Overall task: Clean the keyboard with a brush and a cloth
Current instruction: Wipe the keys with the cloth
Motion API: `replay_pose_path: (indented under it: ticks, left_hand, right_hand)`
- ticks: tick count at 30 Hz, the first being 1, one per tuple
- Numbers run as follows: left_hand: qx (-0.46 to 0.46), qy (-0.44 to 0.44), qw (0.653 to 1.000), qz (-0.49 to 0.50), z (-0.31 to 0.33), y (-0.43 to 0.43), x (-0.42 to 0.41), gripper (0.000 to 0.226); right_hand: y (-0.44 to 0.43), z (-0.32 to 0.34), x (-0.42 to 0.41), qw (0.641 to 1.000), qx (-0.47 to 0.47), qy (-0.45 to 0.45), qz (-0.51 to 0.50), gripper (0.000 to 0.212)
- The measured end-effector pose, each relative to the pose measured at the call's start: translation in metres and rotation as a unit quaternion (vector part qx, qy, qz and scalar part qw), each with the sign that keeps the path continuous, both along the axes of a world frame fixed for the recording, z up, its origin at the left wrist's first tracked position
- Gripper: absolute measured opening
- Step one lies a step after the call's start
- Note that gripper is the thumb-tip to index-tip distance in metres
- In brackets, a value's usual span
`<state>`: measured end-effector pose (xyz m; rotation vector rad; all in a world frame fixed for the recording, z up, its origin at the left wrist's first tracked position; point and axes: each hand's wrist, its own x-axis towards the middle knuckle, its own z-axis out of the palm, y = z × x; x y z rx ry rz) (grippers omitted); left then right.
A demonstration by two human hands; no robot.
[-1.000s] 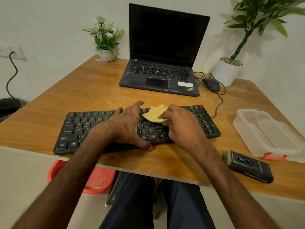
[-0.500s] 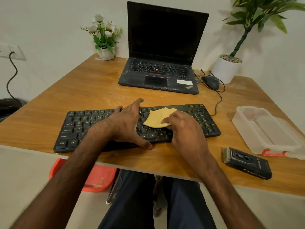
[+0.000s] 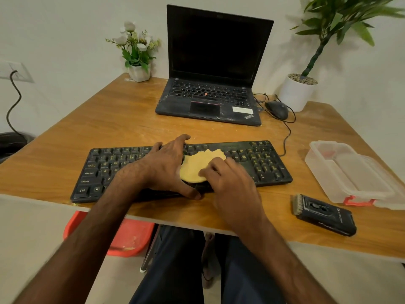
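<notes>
While pressing yellow cloth (image 3: 197, 165) flat onto middle keys with right hand (image 3: 232, 181), fingers nearly straight on top of it, lays left hand (image 3: 166, 170) over black keyboard (image 3: 263, 163): spread palm-down, thumb at near edge, forefinger reaching far edge, just beside cloth's left side. Keyboard lying crosswise near front edge of wooden counter (image 3: 109, 128). Brush (image 3: 322, 212) lying unheld to right, beside clear lidded box (image 3: 350, 174). Open laptop (image 3: 210, 95) and mouse (image 3: 277, 109) farther back.

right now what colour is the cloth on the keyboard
The cloth is pale yellow; head view shows it.
</notes>
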<state>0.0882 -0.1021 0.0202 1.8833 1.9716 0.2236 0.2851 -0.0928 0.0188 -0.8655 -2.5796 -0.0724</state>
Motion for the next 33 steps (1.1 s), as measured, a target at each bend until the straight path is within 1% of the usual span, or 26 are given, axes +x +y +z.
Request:
replay_pose_path:
  ticks: [2,4,6,8,9,11,13,14,16,19,21,23,25,27,28,30,33]
  left_hand:
    - [0.001,-0.002,1.0,0.0,0.0,0.0,-0.001,0.15]
    - [-0.003,-0.004,1.0,0.001,0.001,-0.001,0.0,0.149]
    - [-0.002,-0.009,1.0,0.005,0.002,-0.003,0.001,0.147]
    - [0.001,-0.011,1.0,0.006,0.003,-0.003,0.001,0.146]
    - [0.002,-0.013,1.0,0.005,0.002,-0.003,0.001,0.147]
    - [0.005,-0.019,1.0,0.002,0.001,-0.002,0.0,0.148]
    - [0.009,-0.015,1.0,0.003,0.001,-0.001,-0.001,0.15]
    - [0.01,-0.012,1.0,0.004,0.001,-0.001,-0.002,0.15]
    - [0.011,-0.01,1.0,0.004,0.003,-0.002,0.0,0.148]
    - [0.0,-0.006,1.0,0.011,0.008,-0.005,0.004,0.143]
    - [0.0,-0.007,1.0,0.014,0.01,-0.006,0.005,0.142]
    - [-0.001,-0.009,1.0,0.011,0.008,-0.005,0.005,0.142]
    - [0.003,-0.02,1.0,0.008,0.004,-0.003,0.002,0.145]
    - [0.005,-0.022,1.0,0.007,0.001,-0.003,-0.001,0.148]
    - [0.008,-0.018,1.0,0.004,0.0,-0.003,-0.001,0.148]
    - [0.013,-0.014,1.0,0.003,0.002,-0.005,0.0,0.145]
    - [0.007,-0.013,1.0,0.012,0.006,-0.007,0.003,0.141]
  right_hand:
    - [0.004,-0.006,0.011,1.0,0.03,-0.004,0.007,0.029]
    - [0.012,-0.005,0.019,0.999,0.036,-0.008,-0.037,0.032]
    - [0.018,0.001,0.019,0.994,0.008,-0.011,-0.105,0.04]
    - [0.02,0.005,0.011,0.99,-0.02,0.008,-0.14,0.045]
    - [0.017,0.005,0.004,0.99,-0.023,0.021,-0.135,0.044]
    - [0.006,0.001,-0.01,0.997,-0.008,0.043,-0.071,0.041]
    - [-0.004,-0.007,-0.017,1.0,-0.006,0.028,-0.004,0.035]
    - [-0.006,-0.009,-0.016,1.0,0.0,0.016,0.01,0.033]
    - [0.002,-0.009,-0.006,1.0,-0.003,0.008,-0.011,0.033]
    - [0.02,-0.004,0.013,0.995,-0.005,-0.001,-0.105,0.038]
    - [0.028,-0.003,0.018,0.991,-0.009,0.002,-0.13,0.041]
    - [0.022,-0.002,0.013,0.995,-0.007,0.029,-0.096,0.039]
    - [0.008,-0.006,0.003,0.998,-0.002,0.059,-0.032,0.035]
    - [-0.004,-0.014,-0.003,0.998,0.018,0.046,0.027,0.034]
    - [-0.004,-0.016,-0.001,0.998,0.024,0.041,0.038,0.035]
    - [0.007,-0.019,0.01,0.998,0.051,0.044,0.011,0.033]
    - [0.025,-0.017,0.032,0.994,0.038,0.065,-0.08,0.043]
